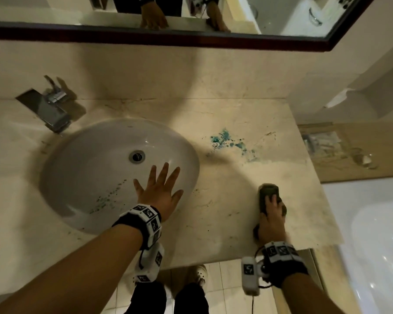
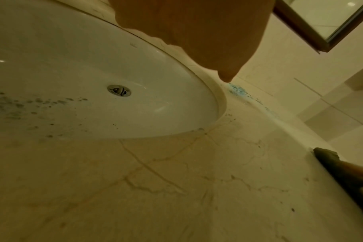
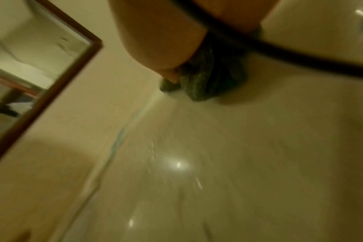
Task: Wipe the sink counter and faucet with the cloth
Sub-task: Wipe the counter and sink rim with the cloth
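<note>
Head view: left hand point(image 1: 159, 196) spread over basin point(image 1: 82, 168), right hand point(image 1: 271, 220) clutching cloth point(image 1: 268, 192) near blue stains point(image 1: 227, 141).

right wrist view is motion-blurred; cloth point(image 3: 209, 77) mostly hidden under right hand point(image 3: 166, 41)

Dark cloth point(image 1: 269, 196) lies bunched on the stained beige counter point(image 1: 241, 123); chrome faucet point(image 1: 48, 107) back-left.

— What do you see under your left hand point(image 2: 193, 31)?
— A white sink basin point(image 2: 72, 68), dark specks on its wall, metal drain point(image 2: 119, 90) in the middle.
— And on the tabletop point(image 2: 155, 188)?
— Veined beige stone, blue spots point(image 2: 237, 90) past your fingertip, a dark cloth point(image 2: 329, 157) at the right edge.
</note>
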`<state>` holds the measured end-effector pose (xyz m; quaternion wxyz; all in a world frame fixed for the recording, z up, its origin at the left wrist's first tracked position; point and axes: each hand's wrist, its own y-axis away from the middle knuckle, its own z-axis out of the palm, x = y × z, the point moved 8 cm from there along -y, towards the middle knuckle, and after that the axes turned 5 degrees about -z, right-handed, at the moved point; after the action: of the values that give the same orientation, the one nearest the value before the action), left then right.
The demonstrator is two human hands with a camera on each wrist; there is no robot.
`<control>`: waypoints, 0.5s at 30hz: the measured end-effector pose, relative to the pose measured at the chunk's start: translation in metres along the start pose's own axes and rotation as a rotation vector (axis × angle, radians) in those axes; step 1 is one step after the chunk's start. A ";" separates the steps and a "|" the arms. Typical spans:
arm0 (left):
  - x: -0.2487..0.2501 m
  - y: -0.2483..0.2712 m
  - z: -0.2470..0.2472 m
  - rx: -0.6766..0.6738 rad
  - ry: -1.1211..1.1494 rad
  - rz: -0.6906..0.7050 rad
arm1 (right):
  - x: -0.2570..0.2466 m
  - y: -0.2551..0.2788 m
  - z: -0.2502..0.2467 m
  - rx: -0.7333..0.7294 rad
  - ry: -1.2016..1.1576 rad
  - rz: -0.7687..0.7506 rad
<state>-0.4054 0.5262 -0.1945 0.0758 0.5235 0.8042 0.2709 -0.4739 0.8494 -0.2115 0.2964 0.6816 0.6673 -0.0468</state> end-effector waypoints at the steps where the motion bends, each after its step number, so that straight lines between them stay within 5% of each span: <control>1: 0.001 -0.001 0.001 -0.004 -0.001 0.005 | -0.003 0.006 0.015 0.009 0.092 -0.002; 15: -0.042 -0.005 -0.023 0.011 -0.013 0.021 | -0.180 0.062 0.137 -0.051 0.046 -0.177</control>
<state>-0.3998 0.4798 -0.1846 0.0754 0.5341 0.7996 0.2638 -0.3889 0.6310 -0.2195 0.2928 0.6132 0.7325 -0.0401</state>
